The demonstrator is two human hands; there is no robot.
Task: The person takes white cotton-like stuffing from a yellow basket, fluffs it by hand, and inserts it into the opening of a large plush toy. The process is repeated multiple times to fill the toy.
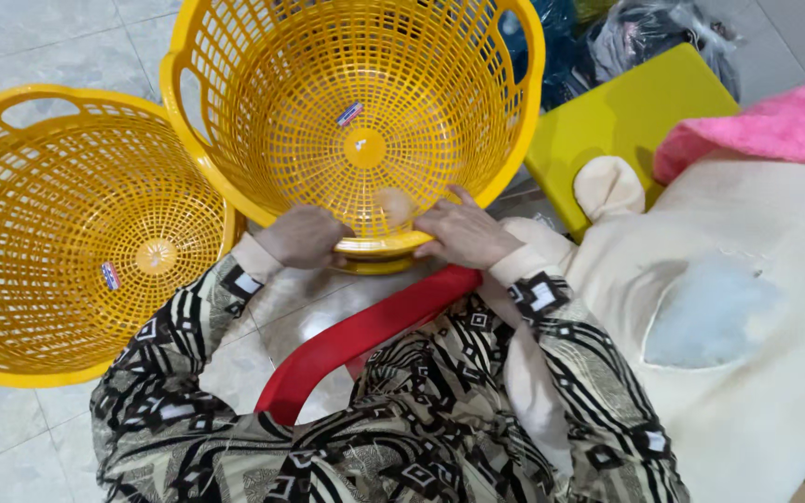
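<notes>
Fingers of both the left hand (302, 237) and right hand (463, 233) curl tight around the near rim of a tilted round yellow plastic lattice basket (356, 121). It stands on the tiled floor (39, 37), touching a second yellow basket (76, 233) at its left.

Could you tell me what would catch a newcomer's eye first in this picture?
The tilted yellow basket at top centre dominates, with the left hand and right hand gripping its near rim. A second yellow basket sits on the tiled floor at left. At right lies a cream plush toy under a pink cloth.
</notes>
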